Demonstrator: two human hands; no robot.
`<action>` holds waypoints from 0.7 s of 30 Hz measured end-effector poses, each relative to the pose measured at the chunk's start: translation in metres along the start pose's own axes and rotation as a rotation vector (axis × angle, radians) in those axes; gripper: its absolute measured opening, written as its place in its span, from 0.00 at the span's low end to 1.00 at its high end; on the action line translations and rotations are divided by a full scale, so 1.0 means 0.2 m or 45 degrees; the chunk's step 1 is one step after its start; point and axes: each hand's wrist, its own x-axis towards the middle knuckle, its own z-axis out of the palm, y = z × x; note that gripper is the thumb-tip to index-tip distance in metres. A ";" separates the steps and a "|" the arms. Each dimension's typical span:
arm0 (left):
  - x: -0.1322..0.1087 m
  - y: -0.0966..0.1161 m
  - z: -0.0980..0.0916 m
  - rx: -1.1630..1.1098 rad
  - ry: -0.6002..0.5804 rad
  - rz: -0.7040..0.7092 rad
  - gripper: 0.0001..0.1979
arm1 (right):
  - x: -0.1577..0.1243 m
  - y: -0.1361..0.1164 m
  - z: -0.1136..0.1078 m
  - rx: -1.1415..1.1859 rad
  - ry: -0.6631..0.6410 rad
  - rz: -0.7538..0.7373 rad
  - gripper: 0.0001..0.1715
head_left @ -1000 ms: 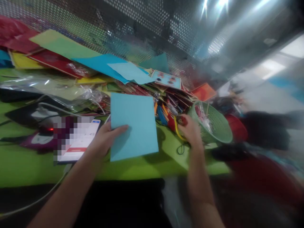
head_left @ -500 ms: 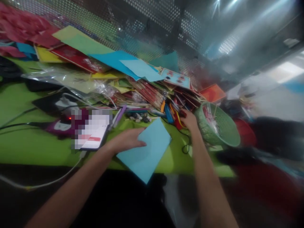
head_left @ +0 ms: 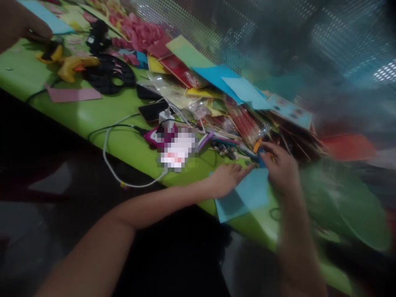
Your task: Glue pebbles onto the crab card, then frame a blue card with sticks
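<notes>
My left hand (head_left: 227, 178) lies flat with fingers stretched out on a light blue paper sheet (head_left: 247, 196), which hangs partly over the near edge of the green table (head_left: 93, 119). My right hand (head_left: 280, 170) is just to the right of it, over the sheet's far corner. Its fingertips reach into a heap of pens and sticks (head_left: 247, 144). That hand is smeared by motion, so I cannot make out whether it grips anything.
A phone (head_left: 176, 149) with a white cable (head_left: 123, 181) lies left of my hands. Stacks of coloured paper (head_left: 216, 78) fill the back. A blurred green basket (head_left: 340, 202) sits at the right. A yellow glue gun (head_left: 74, 66), a pink strip (head_left: 72, 94) and another person's hand (head_left: 18, 24) are far left.
The view has swung left and tilted. The blue sheet went from raised to lying flat under my left hand. My right hand shifted from the basket side closer to the sheet.
</notes>
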 end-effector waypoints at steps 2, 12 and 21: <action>0.03 0.04 0.00 -0.306 0.088 -0.197 0.26 | 0.04 -0.27 0.08 0.253 -0.207 -0.174 0.19; 0.14 0.19 -0.27 -0.370 0.205 -0.561 0.20 | 0.10 -0.74 0.44 0.413 -0.878 -0.508 0.15; 0.09 0.15 -0.14 -0.380 0.120 -0.271 0.25 | 0.07 -0.72 0.37 0.540 -0.768 -0.404 0.13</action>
